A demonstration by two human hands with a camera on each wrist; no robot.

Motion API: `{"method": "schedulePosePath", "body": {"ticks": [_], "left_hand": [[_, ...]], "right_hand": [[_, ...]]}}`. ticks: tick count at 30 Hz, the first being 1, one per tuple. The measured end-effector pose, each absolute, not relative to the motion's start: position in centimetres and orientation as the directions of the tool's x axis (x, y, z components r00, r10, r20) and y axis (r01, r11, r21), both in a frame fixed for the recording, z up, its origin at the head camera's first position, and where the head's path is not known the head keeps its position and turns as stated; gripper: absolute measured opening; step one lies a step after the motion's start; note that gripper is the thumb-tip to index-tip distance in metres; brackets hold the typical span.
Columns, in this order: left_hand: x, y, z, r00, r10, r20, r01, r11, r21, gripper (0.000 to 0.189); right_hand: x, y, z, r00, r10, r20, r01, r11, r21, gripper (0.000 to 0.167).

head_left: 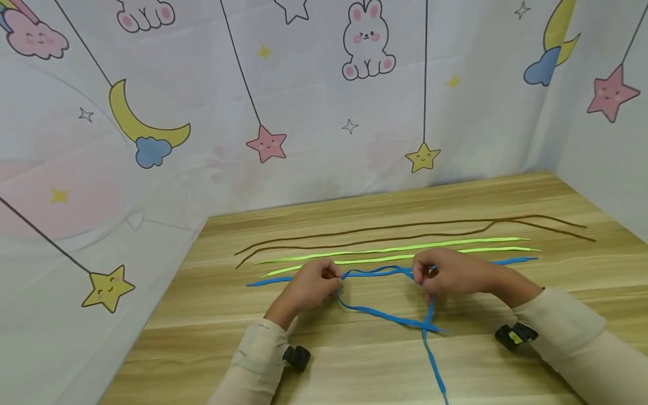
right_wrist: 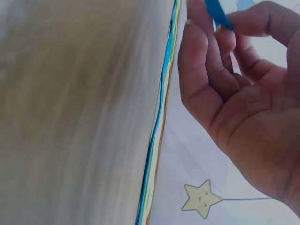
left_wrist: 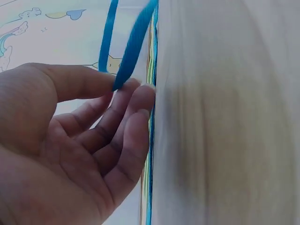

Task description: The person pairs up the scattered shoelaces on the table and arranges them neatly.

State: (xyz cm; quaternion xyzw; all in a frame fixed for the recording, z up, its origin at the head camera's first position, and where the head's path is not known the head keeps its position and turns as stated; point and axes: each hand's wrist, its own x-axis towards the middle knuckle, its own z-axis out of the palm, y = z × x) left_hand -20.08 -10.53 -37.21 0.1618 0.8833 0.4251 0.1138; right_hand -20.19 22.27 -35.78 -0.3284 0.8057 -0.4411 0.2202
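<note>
My left hand (head_left: 316, 284) pinches a flat blue shoelace (head_left: 405, 322) between thumb and fingertips. To its right, the right hand (head_left: 455, 270) pinches another part of the same lace. Between the hands the lace bows in a loop, crosses itself near the front, and one tail trails toward me. In the left wrist view, two blue strands (left_wrist: 136, 42) rise from the thumb tip, while the other fingers curl loosely. A short stretch of blue lace (right_wrist: 216, 11) shows at the right fingertips in the right wrist view. Behind both hands lies a second blue shoelace (head_left: 513, 261), partly hidden.
Farther back, two yellow-green shoelaces (head_left: 435, 244) lie side by side, then two thin brown laces (head_left: 405, 225) that cross toward the right. All rest on a wood-grain table (head_left: 354, 371). A white printed curtain (head_left: 314, 90) stands along its back and sides.
</note>
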Motion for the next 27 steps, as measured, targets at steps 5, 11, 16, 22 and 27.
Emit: {"method": "schedulePosePath", "body": {"ticks": [5, 11, 16, 22, 27], "left_hand": [[-20.2, -10.7, -37.3, -0.933, 0.357, -0.049, 0.170, 0.557, 0.813, 0.011], [-20.2, -10.9, -37.2, -0.932, 0.358, -0.052, 0.145, 0.503, 0.852, 0.014], [-20.3, -11.1, -37.1, -0.923, 0.381, -0.054, 0.126, 0.431, 0.894, 0.015], [-20.5, -11.3, -37.1, -0.919, 0.391, -0.054, 0.104, 0.370, 0.923, 0.014], [-20.6, -11.5, -37.3, -0.914, 0.401, -0.063, 0.077, 0.324, 0.943, 0.016]], "right_hand": [[-20.7, 22.8, -35.9, -0.711, -0.702, -0.039, -0.324, 0.376, -0.868, 0.009], [-20.8, 23.2, -35.8, -0.737, -0.676, -0.006, -0.338, 0.376, -0.863, 0.009], [-21.2, 23.7, -35.7, -0.767, -0.641, 0.009, -0.325, 0.378, -0.867, 0.013], [-21.4, 24.0, -35.5, -0.785, -0.618, -0.026, -0.268, 0.377, -0.886, 0.014], [-21.3, 24.0, -35.1, -0.795, -0.605, -0.033, -0.251, 0.378, -0.891, 0.015]]}}
